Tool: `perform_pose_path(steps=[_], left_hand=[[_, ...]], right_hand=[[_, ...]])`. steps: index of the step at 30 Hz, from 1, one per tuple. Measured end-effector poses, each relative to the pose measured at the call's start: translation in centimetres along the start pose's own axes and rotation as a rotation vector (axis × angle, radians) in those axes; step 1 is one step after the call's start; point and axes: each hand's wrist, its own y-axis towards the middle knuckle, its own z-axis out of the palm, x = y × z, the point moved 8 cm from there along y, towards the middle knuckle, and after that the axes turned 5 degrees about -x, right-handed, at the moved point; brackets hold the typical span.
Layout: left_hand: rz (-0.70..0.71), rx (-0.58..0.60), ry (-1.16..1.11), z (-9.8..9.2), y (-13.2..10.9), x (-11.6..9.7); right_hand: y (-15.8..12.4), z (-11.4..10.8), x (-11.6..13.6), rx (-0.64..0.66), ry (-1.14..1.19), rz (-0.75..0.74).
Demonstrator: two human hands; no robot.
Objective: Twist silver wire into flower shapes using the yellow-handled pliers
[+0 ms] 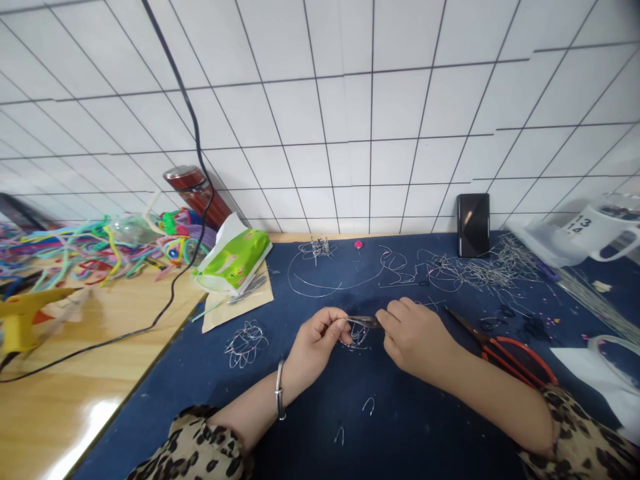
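Note:
My left hand (324,332) pinches a small looped wire piece (358,336), part of which hides behind the fingers. My right hand (417,333) is closed around pliers (367,322), whose narrow jaws point left and reach my left fingertips. What exactly the jaws grip is too small to tell. To the left of my left hand lies a flower-like wire piece (246,344) with several loops. Scissors with orange-red handles (520,360) rest beside my right forearm. Two short bent wires, one of them a wire hook (369,405), lie on the dark blue mat (400,427) below my hands.
Loose wires (493,270) are heaped at the back right, near a black phone (473,225) leaning on the wall and a white mug (600,230). On the left are a green tissue pack (233,260), a red flask (200,197), colourful pipe cleaners and a yellow glue gun (23,320).

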Motion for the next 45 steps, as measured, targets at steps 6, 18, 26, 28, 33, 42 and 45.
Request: perform_pose_path(steps=[6,18,26,28,33,42,45], left_hand=[[-0.010,-0.025,-0.004,-0.1,0.0,0.0],[0.011,-0.064,0.010,-0.2,-0.3,-0.6],[0.040,-0.097,0.038,-0.2,-0.6,-1.2],[0.043,-0.099,0.046,-0.3,-0.7,-1.3],[0.048,-0.102,0.054,-0.3,-0.8,-1.5],[0.056,-0.104,0.074,-0.3,-0.7,-1.5],[0.062,-0.103,0.089,-0.3,-0.7,-1.6]], right_hand=[[0.0,-0.2,0.6,-0.065,-0.131,-0.061],[-0.2,0.1,0.9,-0.016,-0.128,-0.055],[0.0,-0.3,1.0,-0.026,-0.104,-0.025],[0.0,-0.4,1.0,-0.033,-0.090,-0.027],[0.0,-0.4,1.0,-0.027,-0.071,-0.020],[0.0,-0.2,0.9,-0.016,-0.043,-0.029],[0.0,-0.2,0.9,-0.012,-0.045,-0.025]])
